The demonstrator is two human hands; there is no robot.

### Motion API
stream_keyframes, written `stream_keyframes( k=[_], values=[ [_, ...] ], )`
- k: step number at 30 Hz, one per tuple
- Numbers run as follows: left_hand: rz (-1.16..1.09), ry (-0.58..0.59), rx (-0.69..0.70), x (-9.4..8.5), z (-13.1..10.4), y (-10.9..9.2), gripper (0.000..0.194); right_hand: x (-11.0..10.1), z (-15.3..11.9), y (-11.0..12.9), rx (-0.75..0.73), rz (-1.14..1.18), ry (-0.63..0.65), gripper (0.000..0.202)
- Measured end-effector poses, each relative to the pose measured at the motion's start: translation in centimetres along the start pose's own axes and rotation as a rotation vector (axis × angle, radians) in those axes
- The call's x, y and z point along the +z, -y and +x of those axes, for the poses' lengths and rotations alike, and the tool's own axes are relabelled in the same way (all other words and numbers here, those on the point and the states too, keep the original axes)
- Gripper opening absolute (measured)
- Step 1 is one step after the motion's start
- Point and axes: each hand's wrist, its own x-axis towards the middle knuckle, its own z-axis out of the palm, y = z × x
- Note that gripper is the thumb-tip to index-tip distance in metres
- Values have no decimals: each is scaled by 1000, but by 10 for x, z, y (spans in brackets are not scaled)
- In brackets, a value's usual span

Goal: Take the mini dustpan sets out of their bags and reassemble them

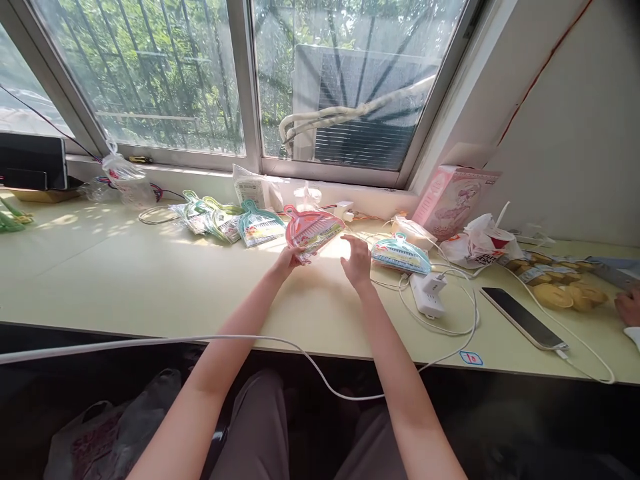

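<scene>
Apparently, the present step is holding the red dustpan [311,229] at twelve o'clock: the left hand [289,261] grips its lower corner, while the right hand [357,261], at its four o'clock, is empty, curved fingers apart. Next move probably calls for careful second grip. Left fingertips are partly hidden, and the label [323,235] is unreadable.

I'd say a shared office or study room, I can't tell which: one long desk [150,287] runs both ways past the gripping left hand [289,259], with a window [167,73] beyond it. Right of the grip lie a power strip [425,300], a cabled phone [520,317] and, farther out, another person's hand [628,307]; well left, a screen [37,160] stands propped.
</scene>
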Motion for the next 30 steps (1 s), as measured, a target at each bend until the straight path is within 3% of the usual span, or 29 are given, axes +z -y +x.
stream_keyframes(
  k=[3,6,9,12,17,24,27,30],
  values=[
    [-64,16,-58,-2,-3,-5,43,0,-5,5,-97,-184,-43,39],
    [-58,63,-127,-4,-4,-7,41,-5,-4,4,-49,-206,-172,19],
    [1,132,-232,-5,-4,-6,39,-8,-1,4,-15,-156,-234,19],
    [43,183,-301,-6,-6,-5,35,-5,1,3,-4,-89,-201,19],
    [66,254,-239,-5,-8,0,42,2,3,-4,69,81,-151,17],
    [170,278,-261,-5,-8,4,52,9,7,-21,178,229,-94,9],
    [205,301,-229,-6,-9,3,64,16,7,-30,280,430,-52,16],
    [220,304,-236,-8,-9,3,69,21,6,-38,437,612,-22,49]
  ],
)
